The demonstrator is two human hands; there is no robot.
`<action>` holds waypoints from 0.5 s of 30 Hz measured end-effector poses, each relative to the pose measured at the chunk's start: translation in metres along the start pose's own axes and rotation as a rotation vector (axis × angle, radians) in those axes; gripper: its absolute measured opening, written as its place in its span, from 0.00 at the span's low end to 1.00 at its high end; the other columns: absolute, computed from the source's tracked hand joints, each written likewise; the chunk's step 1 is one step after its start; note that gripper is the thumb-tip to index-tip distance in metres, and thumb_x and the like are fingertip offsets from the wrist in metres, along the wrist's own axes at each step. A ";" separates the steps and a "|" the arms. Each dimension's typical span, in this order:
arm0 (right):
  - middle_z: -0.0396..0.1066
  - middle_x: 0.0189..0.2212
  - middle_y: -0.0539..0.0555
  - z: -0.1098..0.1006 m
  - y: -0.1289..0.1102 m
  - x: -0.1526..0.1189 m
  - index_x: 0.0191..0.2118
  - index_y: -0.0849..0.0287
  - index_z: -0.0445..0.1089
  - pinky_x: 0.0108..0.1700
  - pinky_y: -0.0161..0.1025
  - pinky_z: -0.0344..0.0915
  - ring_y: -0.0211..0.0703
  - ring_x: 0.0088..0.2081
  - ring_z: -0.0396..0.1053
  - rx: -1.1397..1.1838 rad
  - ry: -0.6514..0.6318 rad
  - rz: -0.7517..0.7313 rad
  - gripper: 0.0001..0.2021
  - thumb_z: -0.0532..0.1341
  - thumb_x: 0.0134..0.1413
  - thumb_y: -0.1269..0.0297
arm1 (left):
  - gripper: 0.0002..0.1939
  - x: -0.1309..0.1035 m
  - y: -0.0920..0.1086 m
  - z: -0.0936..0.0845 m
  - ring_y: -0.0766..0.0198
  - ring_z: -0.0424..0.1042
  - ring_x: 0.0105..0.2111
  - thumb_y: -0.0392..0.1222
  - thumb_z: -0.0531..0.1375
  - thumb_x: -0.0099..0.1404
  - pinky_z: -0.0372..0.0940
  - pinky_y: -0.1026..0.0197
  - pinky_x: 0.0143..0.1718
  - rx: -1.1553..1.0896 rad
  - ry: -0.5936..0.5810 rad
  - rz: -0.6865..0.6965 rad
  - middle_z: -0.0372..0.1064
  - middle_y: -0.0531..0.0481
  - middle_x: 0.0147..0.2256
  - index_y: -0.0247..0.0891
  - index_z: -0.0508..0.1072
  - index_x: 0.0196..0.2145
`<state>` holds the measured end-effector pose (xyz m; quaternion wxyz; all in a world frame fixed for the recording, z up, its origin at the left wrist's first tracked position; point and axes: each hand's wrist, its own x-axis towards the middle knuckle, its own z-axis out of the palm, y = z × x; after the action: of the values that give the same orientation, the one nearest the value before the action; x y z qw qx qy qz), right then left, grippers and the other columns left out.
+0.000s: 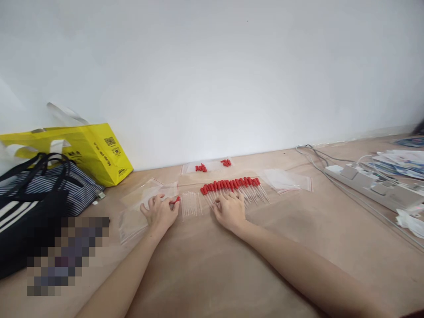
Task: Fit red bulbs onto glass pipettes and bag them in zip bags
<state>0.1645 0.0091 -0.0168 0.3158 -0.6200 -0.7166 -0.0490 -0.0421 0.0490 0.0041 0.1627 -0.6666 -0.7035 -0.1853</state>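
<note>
Here we hold a red bulb (175,200) in a narrow pinch at the fingertips of our left hand (161,214), just beside a row of clear tubes (190,204) on the brown tabletop (205,260). Our right hand (231,212) rests with bent fingers over the near side of the red-topped droppers (232,184), which lie side by side; we cannot tell whether it grips one. Beyond them, two small red heaps (201,168) sit near the wall (212,79).
</note>
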 end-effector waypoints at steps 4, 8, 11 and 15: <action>0.70 0.25 0.51 -0.013 0.017 -0.018 0.27 0.58 0.68 0.34 0.39 0.41 0.39 0.32 0.61 0.036 0.016 -0.064 0.06 0.54 0.49 0.65 | 0.11 -0.011 0.005 -0.009 0.52 0.58 0.47 0.44 0.52 0.57 0.41 0.44 0.50 -0.031 0.144 0.013 0.64 0.45 0.44 0.40 0.72 0.28; 0.69 0.22 0.49 -0.027 0.033 -0.035 0.25 0.57 0.68 0.33 0.38 0.40 0.38 0.29 0.59 0.083 -0.008 -0.094 0.07 0.55 0.49 0.66 | 0.09 -0.040 0.017 -0.022 0.55 0.61 0.44 0.44 0.53 0.56 0.43 0.49 0.51 -0.153 0.191 0.224 0.67 0.46 0.40 0.40 0.72 0.27; 0.68 0.20 0.48 -0.032 0.042 -0.041 0.24 0.56 0.68 0.33 0.37 0.41 0.37 0.28 0.59 0.084 -0.021 -0.074 0.08 0.55 0.49 0.65 | 0.06 -0.064 0.024 -0.028 0.55 0.63 0.42 0.42 0.55 0.53 0.44 0.49 0.51 -0.213 0.099 0.393 0.68 0.48 0.36 0.42 0.71 0.25; 0.67 0.20 0.47 -0.032 0.046 -0.042 0.24 0.56 0.69 0.33 0.37 0.41 0.36 0.28 0.59 0.081 -0.029 -0.056 0.08 0.55 0.49 0.64 | 0.07 -0.069 0.027 -0.031 0.55 0.63 0.41 0.45 0.56 0.52 0.46 0.49 0.49 -0.237 0.035 0.391 0.67 0.48 0.37 0.42 0.71 0.26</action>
<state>0.2209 -0.0314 -0.0273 0.3284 -0.5870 -0.7397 -0.0197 -0.0113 -0.0254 -0.0003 0.1281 -0.8014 -0.5313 -0.2430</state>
